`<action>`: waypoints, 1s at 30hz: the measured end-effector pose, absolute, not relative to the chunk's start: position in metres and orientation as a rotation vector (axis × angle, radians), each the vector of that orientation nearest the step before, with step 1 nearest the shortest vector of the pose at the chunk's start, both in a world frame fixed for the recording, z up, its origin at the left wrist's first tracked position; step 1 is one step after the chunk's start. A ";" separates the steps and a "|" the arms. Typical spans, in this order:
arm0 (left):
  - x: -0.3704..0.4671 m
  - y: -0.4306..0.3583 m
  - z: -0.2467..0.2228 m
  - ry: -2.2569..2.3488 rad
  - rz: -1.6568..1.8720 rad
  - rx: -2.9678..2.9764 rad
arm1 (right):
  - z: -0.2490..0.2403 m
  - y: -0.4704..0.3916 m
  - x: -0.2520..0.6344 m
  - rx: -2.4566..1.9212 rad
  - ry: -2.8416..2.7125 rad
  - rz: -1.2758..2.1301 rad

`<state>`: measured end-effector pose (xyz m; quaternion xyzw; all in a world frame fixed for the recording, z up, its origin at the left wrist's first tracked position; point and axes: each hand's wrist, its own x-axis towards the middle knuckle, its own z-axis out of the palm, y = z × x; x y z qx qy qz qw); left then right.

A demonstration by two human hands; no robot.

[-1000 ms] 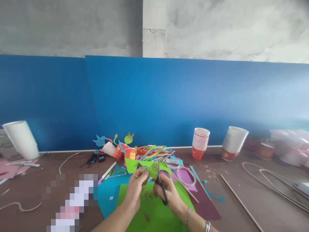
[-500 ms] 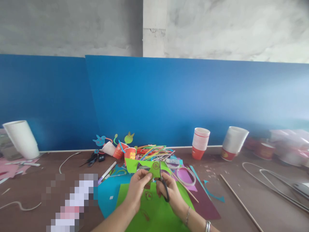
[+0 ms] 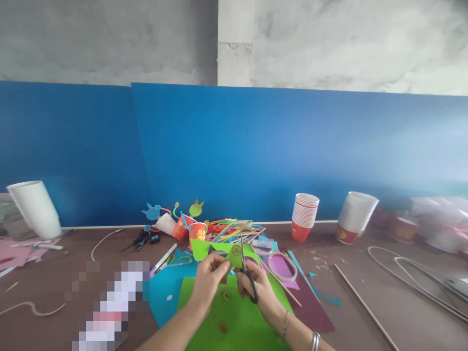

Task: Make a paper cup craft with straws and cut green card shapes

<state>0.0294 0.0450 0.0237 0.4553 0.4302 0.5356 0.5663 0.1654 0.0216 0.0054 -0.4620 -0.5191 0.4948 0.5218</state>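
My left hand (image 3: 210, 279) pinches a piece of bright green paper (image 3: 200, 250) between thumb and fingers. A small round drawing in reddish-brown lines marks the paper close to the cut. In my right hand (image 3: 260, 285) are black-handled scissors (image 3: 250, 286), their blades pointing up and lying against the paper's right side. Below both hands lies a larger green sheet (image 3: 248, 324) with more reddish drawings on it. Under that sheet sits a blue sheet (image 3: 164, 285), with a dark purple sheet (image 3: 310, 312) to the right.
Behind my hands are colourful straws (image 3: 237, 229) and red paper cups (image 3: 198, 230) with paper animal heads. Stacked cups (image 3: 304, 214) stand at the back right. A clear tape roll (image 3: 282, 266), a wooden stick (image 3: 360, 302) and cables (image 3: 398, 268) lie rightward. Other scissors (image 3: 141, 240) lie left.
The view has shifted very slightly. Both hands stay almost in place, still holding the green paper and the scissors.
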 end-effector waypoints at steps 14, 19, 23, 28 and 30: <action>0.028 0.049 0.018 0.996 1.243 1.084 | 0.003 0.023 0.164 -1.116 -1.209 1.173; 0.027 0.050 0.017 1.020 1.238 1.104 | 0.003 0.024 0.165 -1.123 -1.226 1.156; 0.026 0.051 0.019 1.005 1.232 1.115 | 0.002 0.026 0.165 -1.129 -1.219 1.154; 0.025 0.053 0.020 0.991 1.234 1.113 | 0.004 0.025 0.165 -1.132 -1.214 1.163; 0.024 0.055 0.019 0.988 1.232 1.124 | 0.004 0.025 0.165 -1.127 -1.221 1.165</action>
